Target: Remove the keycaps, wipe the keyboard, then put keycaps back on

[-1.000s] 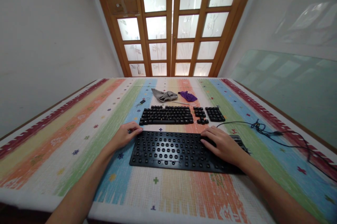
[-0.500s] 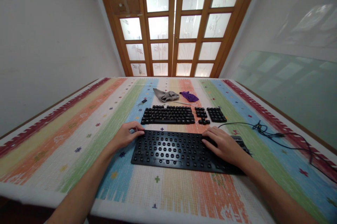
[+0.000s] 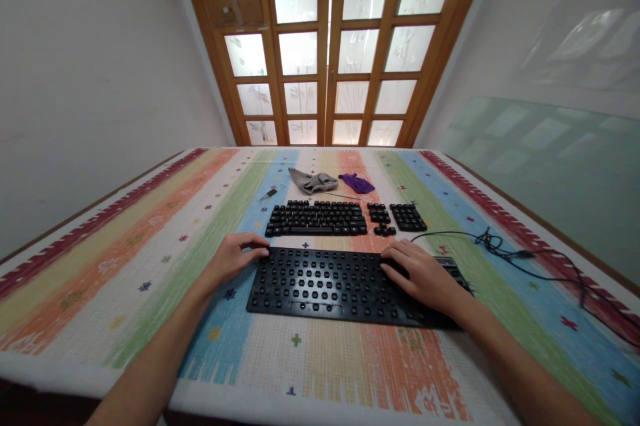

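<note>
A black keyboard base (image 3: 320,283) with its keycaps off lies flat on the striped tablecloth, its rows of switch stems bare. At its far left corner, my left hand (image 3: 237,256) grips the edge, thumb and forefinger close together. My right hand (image 3: 417,273) rests over the right part of the base, fingers stretched out and thumb apart; it covers some stems. Just beyond the base, loose black keycaps (image 3: 316,219) are laid out in keyboard order. Smaller groups, the navigation keycaps (image 3: 379,214) and number-pad keycaps (image 3: 408,217), sit to their right.
A grey cloth (image 3: 313,181) and a purple cloth (image 3: 357,183) lie behind the keycaps, with a small black tool with wire prongs (image 3: 271,193) to the left. A black cable (image 3: 500,246) coils at the right. Walls flank the table; glazed wooden doors (image 3: 325,46) stand beyond.
The whole view has shifted slightly, so things appear a little further left. Both hands keep their places on the keyboard base.
</note>
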The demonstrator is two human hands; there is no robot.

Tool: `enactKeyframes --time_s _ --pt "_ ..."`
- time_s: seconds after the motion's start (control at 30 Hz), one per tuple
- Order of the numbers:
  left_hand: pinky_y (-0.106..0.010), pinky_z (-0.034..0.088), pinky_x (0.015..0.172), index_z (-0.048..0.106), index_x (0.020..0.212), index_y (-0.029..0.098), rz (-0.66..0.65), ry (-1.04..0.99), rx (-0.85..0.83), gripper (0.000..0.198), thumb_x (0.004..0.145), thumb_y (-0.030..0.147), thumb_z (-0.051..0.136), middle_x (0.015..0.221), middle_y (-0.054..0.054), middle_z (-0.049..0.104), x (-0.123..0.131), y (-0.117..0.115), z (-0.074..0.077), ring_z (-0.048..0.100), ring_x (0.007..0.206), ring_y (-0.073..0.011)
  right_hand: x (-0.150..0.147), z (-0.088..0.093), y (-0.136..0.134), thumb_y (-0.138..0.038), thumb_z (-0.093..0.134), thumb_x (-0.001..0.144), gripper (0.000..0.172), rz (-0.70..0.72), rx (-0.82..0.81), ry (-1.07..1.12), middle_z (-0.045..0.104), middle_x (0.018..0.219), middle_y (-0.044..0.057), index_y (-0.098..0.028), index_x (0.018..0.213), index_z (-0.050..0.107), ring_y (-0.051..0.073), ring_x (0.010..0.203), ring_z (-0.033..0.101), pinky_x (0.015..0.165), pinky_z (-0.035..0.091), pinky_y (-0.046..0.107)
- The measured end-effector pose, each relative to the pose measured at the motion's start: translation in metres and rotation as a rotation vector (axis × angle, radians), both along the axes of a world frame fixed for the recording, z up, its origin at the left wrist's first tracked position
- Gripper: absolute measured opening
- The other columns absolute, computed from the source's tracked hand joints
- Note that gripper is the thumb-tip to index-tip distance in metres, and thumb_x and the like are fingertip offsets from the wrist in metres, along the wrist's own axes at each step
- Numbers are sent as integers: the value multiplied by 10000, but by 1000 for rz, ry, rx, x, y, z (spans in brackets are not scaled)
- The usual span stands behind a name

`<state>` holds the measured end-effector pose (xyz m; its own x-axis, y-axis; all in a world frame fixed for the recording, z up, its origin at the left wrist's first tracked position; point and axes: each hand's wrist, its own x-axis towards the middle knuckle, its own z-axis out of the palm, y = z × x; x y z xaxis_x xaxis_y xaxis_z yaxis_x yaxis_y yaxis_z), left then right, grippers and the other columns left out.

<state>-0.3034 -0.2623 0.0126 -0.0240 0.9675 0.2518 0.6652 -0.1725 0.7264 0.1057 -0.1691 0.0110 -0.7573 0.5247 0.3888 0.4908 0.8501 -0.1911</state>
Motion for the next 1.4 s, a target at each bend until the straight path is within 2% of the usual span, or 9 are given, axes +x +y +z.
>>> enactKeyframes --time_s 0.13,0.3,0.63,1.0,1.2,1.4 --pt "-337 516 747 744 815 220 19 24 16 168 752 370 702 812 -40 753 1 0 2 681 762 -205 -1 1 -1 -253 481 954 136 -6 2 -3 634 900 89 -208 922 605 238 852 589 786 508 405" --pt "-305 487 681 748 807 231 -23 79 13 147 750 359 705 801 -29 749 2 1 7 656 725 -187 0 0 0 -257 492 947 132 -5 8 20 641 894 85 -214 917 614 235 846 598 781 510 395" --pt "-332 494 726 741 838 221 21 81 22 169 788 368 675 816 -37 755 2 0 1 680 761 -202 -1 -2 0 -254 484 951 129 -13 4 -3 630 913 91 -206 928 602 239 869 582 800 503 408" --pt "-326 489 724 698 776 200 -24 61 8 160 782 357 667 806 -43 726 2 3 0 657 767 -194 -2 -1 0 -245 493 945 121 -19 -1 -1 626 900 87 -206 912 603 239 864 583 804 496 403" --pt "-337 494 765 711 773 197 30 67 -20 161 759 355 682 806 -50 743 0 2 0 675 774 -206 -1 -2 1 -247 490 951 145 3 48 2 633 892 89 -196 912 620 231 848 586 786 498 384" --pt "-329 495 778 702 766 201 -8 72 -1 170 770 368 672 814 -44 733 2 2 3 668 793 -199 -1 -3 1 -249 473 965 192 0 99 11 659 866 89 -188 898 641 223 818 603 768 495 372"
